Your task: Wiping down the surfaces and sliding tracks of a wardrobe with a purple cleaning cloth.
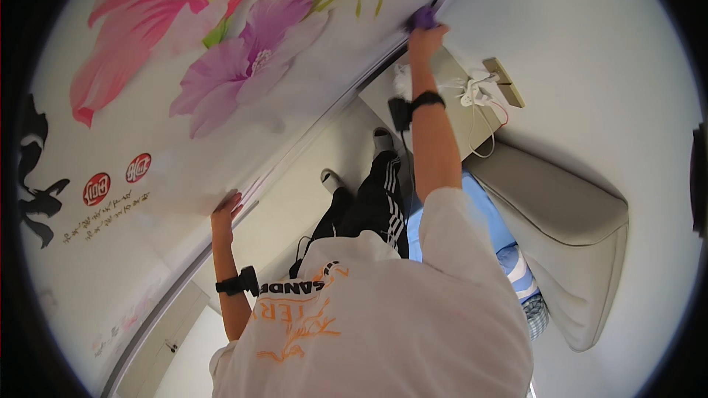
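Observation:
A large white sliding-door-like panel (243, 125) with painted pink and purple flowers fills the left side. My right hand (426, 38) is raised to the top right, closed on a bunched purple cloth (423, 18). That cloth is against the panel's frame, close to where it meets the wall. Lower down on the left, my left hand (226, 208) rests against the panel's edge, its fingers stretched out and holding nothing. Both wrists wear black bands with small boxes.
A small light-coloured table (380, 96) stands in the corner under my right arm, with white cables and a plug at a wall outlet plate (504, 82). A grey padded headboard (553, 191) and blue bedding (483, 206) lie to the right. My slippered feet are on the floor.

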{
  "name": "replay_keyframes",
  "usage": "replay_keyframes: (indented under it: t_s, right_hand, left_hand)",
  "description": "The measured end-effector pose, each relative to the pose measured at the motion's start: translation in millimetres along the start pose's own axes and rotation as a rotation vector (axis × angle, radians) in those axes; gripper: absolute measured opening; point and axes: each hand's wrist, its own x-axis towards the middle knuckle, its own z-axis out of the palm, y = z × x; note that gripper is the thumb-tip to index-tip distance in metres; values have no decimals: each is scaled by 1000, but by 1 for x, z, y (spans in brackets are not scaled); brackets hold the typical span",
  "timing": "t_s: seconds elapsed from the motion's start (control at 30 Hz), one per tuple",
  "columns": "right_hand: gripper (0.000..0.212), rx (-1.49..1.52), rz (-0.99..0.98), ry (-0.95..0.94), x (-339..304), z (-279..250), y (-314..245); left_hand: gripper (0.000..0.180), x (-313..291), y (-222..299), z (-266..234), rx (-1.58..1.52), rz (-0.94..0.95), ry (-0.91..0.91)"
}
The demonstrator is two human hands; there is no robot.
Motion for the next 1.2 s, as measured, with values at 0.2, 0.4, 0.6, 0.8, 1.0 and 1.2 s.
replay_keyframes:
  t_s: [0.2,0.4,0.6,0.8,1.0,1.2]
  right_hand:
    - [47,-90,-85,-148,-53,11,-2]
    - [53,-84,-141,-535,-346,4,34]
    - [52,47,-111,-1254,-505,-32,6]
    - [23,222,85,-843,-433,-1,56]
    - [31,37,48,-335,-203,28,79]
    - [32,-8,-122,124,19,43,98]
  left_hand:
    - [36,1,0,2,-20,-9,-13]
    - [35,-1,7,8,26,31,-50]
    - [38,1,-2,0,52,41,-58]
    - [41,1,1,6,111,42,-96]
    - [38,-9,-1,-8,66,1,-34]
    - [37,1,9,8,75,-43,-43]
